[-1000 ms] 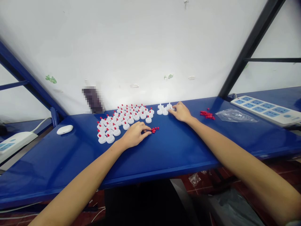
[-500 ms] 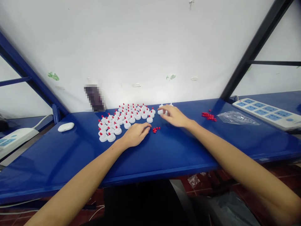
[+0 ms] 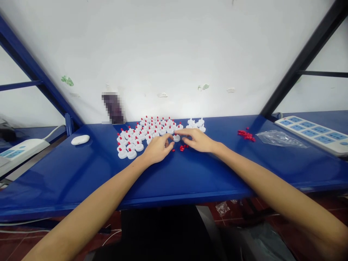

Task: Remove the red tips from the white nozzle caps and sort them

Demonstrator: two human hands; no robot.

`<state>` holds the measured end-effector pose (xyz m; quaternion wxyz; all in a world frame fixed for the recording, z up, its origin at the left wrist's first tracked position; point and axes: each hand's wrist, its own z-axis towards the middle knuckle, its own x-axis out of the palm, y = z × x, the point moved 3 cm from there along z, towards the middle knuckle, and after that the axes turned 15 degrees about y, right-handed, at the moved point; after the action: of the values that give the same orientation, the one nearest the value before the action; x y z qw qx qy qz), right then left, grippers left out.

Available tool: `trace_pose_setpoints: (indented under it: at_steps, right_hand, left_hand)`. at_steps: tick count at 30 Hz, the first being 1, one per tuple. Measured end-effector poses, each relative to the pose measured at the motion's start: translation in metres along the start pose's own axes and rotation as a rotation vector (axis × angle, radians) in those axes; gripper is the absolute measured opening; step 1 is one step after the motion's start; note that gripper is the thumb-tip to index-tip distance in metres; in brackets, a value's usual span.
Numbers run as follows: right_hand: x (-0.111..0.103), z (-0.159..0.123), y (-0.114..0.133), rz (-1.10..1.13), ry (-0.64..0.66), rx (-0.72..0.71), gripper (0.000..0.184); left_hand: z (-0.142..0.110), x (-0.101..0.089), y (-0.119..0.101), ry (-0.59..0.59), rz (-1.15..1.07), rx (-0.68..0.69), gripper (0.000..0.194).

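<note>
White nozzle caps with red tips [image 3: 132, 154] stand upright in a large group on the blue table, left of the middle. My left hand [image 3: 157, 149] is at the group's front right edge, fingers curved, with a gap between thumb and index finger. My right hand [image 3: 199, 140] is open, its index finger reaching left to a white cap [image 3: 176, 138] with a red tip. Whether the finger touches that tip I cannot tell. Small red tip pieces [image 3: 182, 148] lie below and between my hands, one of them near my left thumb.
White caps without red tips [image 3: 201, 128] stand behind my right hand. Farther right are a red pile [image 3: 246, 135], a clear plastic bag [image 3: 280, 138] and a power strip [image 3: 315, 132]. A white case [image 3: 80, 140] lies at left; a blurred dark object [image 3: 114, 108] leans on the wall.
My right hand has moved left, away from the caps without red tips, to the red-tipped one near my left hand. My left thumb and index finger have parted. The view has shifted slightly.
</note>
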<state>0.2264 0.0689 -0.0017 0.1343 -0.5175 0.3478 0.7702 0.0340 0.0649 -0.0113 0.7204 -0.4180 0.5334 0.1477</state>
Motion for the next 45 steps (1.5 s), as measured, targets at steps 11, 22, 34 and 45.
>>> trace_pose_setpoints:
  at_steps: [11,22,34,45]
  right_hand:
    - [0.007,0.004,0.007,0.196,-0.020,-0.005,0.047]
    - [0.000,0.001,-0.001,-0.124,-0.046,0.181,0.027]
    - [0.000,-0.004,0.018,-0.097,0.024,0.031,0.042]
    - [-0.001,-0.006,0.023,-0.059,-0.088,-0.020,0.030]
  left_hand:
    - [0.010,0.004,0.004,-0.038,0.047,-0.104,0.033]
    - [0.008,0.003,0.000,-0.080,-0.080,0.006,0.024]
    - [-0.002,-0.003,-0.007,-0.098,-0.139,0.173,0.024]
    - [-0.007,-0.005,-0.014,-0.035,-0.055,0.212,0.025]
